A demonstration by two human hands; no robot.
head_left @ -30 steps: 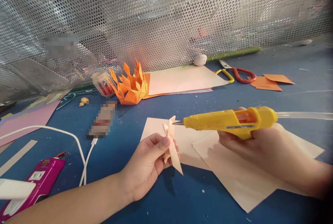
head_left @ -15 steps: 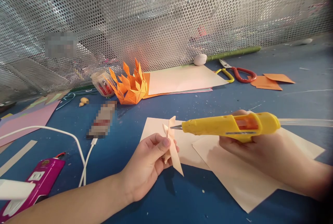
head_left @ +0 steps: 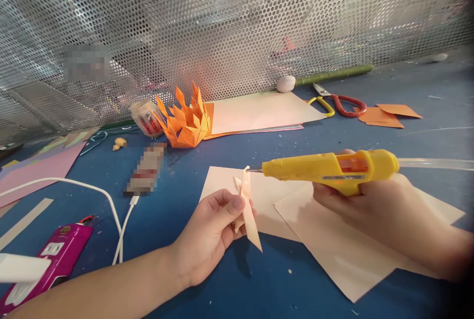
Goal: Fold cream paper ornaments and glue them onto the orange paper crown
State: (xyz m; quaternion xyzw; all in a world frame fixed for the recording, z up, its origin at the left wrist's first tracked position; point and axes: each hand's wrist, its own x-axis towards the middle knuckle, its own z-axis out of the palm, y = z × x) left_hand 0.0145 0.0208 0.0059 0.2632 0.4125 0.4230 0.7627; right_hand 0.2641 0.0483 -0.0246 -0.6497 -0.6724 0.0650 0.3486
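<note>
Between thumb and fingers, my left hand (head_left: 217, 227) pinches a small folded paper piece (head_left: 249, 210) in pale peach, held upright with one long pointed strip hanging down. My right hand (head_left: 374, 210) is wrapped around a yellow hot glue gun (head_left: 303, 167), a clear glue stick (head_left: 437, 163) running out of its back. The gun's metal nozzle is at the top end of the folded piece and appears to touch it. Pale peach paper sheets (head_left: 344, 259) lie flat on the blue table below both hands.
An orange folded-paper crown shape (head_left: 187, 126) stands at the back beside a tipped jar (head_left: 146, 117) and stacked sheets (head_left: 259, 111). Red-handled scissors (head_left: 348, 105) and orange paper pieces (head_left: 385, 115) lie back right. White cable (head_left: 107, 195) and a magenta power strip (head_left: 62, 255) occupy the left.
The glue gun has risen slightly, its nozzle moving from beside the folded paper's upper part to its top end. My left hand stays almost still.
</note>
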